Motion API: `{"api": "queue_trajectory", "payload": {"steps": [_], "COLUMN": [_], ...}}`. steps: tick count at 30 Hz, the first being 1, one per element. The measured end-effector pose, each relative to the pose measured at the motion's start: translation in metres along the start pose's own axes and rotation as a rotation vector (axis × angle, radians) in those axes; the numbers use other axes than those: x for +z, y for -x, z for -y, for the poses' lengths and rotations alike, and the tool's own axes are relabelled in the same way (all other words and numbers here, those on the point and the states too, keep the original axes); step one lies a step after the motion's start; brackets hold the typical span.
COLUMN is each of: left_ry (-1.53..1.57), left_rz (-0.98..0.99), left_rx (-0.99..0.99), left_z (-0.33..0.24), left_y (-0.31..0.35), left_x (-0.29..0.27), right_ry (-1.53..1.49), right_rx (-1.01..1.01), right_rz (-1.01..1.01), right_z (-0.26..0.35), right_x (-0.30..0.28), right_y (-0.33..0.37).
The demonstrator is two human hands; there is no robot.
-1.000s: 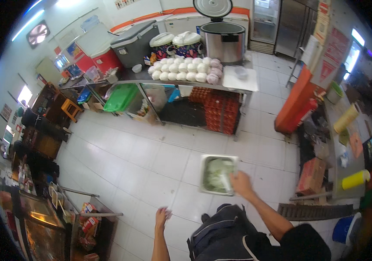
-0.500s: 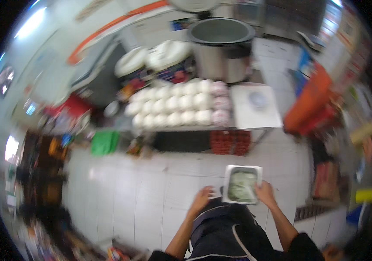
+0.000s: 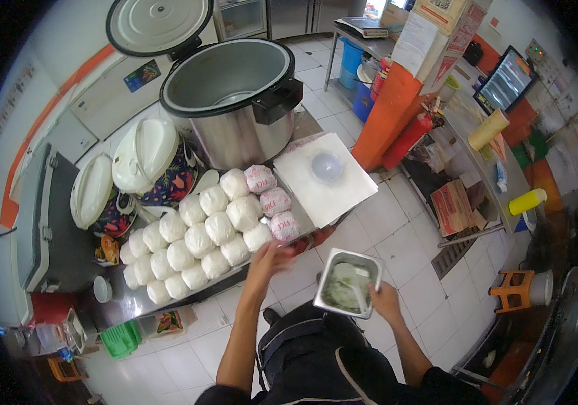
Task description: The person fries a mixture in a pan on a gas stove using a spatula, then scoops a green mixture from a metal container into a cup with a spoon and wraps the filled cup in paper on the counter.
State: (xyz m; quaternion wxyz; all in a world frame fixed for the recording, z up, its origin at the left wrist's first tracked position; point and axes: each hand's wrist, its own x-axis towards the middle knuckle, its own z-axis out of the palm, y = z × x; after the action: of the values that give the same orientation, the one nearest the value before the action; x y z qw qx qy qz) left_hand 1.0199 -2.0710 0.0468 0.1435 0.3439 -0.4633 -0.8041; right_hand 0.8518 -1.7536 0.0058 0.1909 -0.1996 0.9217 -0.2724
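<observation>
My right hand (image 3: 385,301) grips the rim of a square metal container (image 3: 321,291) in front of my body. Inside it lies a pale green sauce (image 3: 347,278) with a light-coloured spoon (image 3: 359,297) resting in it. My left hand (image 3: 270,262) is at the front edge of the table, with fingers stretched out, slightly blurred, and nothing seen in them. Closest to it are round white paper-wrapped bundles (image 3: 200,239) set in rows. At the right end of the rows, several bundles (image 3: 275,202) have red printing on their wrapping.
Beyond the bundles stands a big steel cooker (image 3: 235,138) with its lid (image 3: 161,25) raised. Two flowered pots (image 3: 147,158) sit left of it. A small clear bowl (image 3: 327,167) rests on white paper sheets (image 3: 302,185). An orange pillar (image 3: 389,121) rises at the right.
My view has turned to the right and come nearer the table. My left hand has reached forward toward the bundles; the container stays in my right hand.
</observation>
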Motion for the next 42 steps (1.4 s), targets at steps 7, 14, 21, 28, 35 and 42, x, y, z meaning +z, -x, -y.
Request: {"api": "queue_trajectory", "payload": {"steps": [7, 14, 21, 28, 35, 42], "left_ry": [-0.322, -0.443, -0.207, -0.025, -0.316, -0.485], "left_rz": [-0.297, -0.450, -0.446, -0.653, -0.693, -0.676], "left_rx": [0.021, 0.128, -0.132, -0.055, -0.043, 0.114], "left_z": [-0.006, 0.037, 0.041, 0.054, 0.026, 0.034], "left_y": [-0.247, -0.292, -0.125, -0.061, -0.150, -0.277], "left_x": [0.110, 0.123, 0.115, 0.111, 0.109, 0.109], "right_ry": [-0.006, 0.042, 0.013, -0.052, 0.081, 0.254], "right_rx": [0.146, 0.030, -0.175, -0.364, -0.171, -0.170], "right_rz": [-0.135, -0.132, 0.030, 0.223, 0.267, 0.185], "right_z": [-0.044, -0.030, 0.028, 0.090, 0.061, 0.079], "right_x": [-0.101, -0.195, -0.221, -0.197, -0.204, -0.238], "right_y": [-0.062, -0.182, -0.290, -0.324, -0.326, -0.260]}}
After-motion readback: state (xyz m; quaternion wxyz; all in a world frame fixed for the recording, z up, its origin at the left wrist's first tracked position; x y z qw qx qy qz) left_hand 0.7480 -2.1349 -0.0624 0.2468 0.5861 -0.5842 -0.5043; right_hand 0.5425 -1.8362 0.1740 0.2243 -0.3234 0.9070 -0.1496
